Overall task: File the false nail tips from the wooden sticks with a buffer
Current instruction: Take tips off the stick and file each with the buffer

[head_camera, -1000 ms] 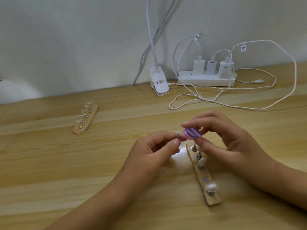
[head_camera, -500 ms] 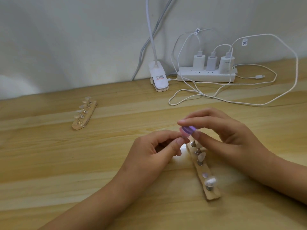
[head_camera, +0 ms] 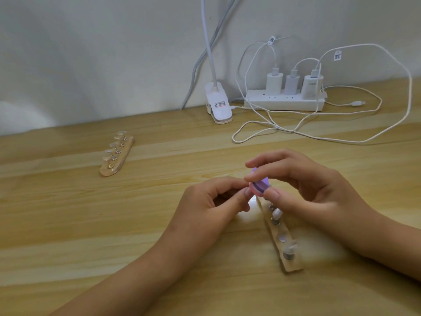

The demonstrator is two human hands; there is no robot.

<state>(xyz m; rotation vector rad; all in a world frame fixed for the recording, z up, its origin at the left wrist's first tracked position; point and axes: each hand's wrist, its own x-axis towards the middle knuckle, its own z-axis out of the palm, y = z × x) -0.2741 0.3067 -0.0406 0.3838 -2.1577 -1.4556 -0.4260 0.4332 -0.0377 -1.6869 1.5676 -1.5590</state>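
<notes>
My right hand pinches a small purple and pink buffer between thumb and fingers. My left hand pinches something tiny right against the buffer's left edge; the item itself is hidden by my fingertips. Below both hands a wooden stick lies on the table, carrying metal pegs and a few pale false nail tips. A second wooden stick with several clear nail tips lies far to the left, away from both hands.
A wooden table runs to a white wall. At the back stand a white clip lamp base and a white power strip with three chargers. Loose white cables loop over the table behind my hands.
The buffer has tilted in my right hand, from lying flatter to standing more on edge against my left fingertips. Both hands stay over the top of the near stick.
</notes>
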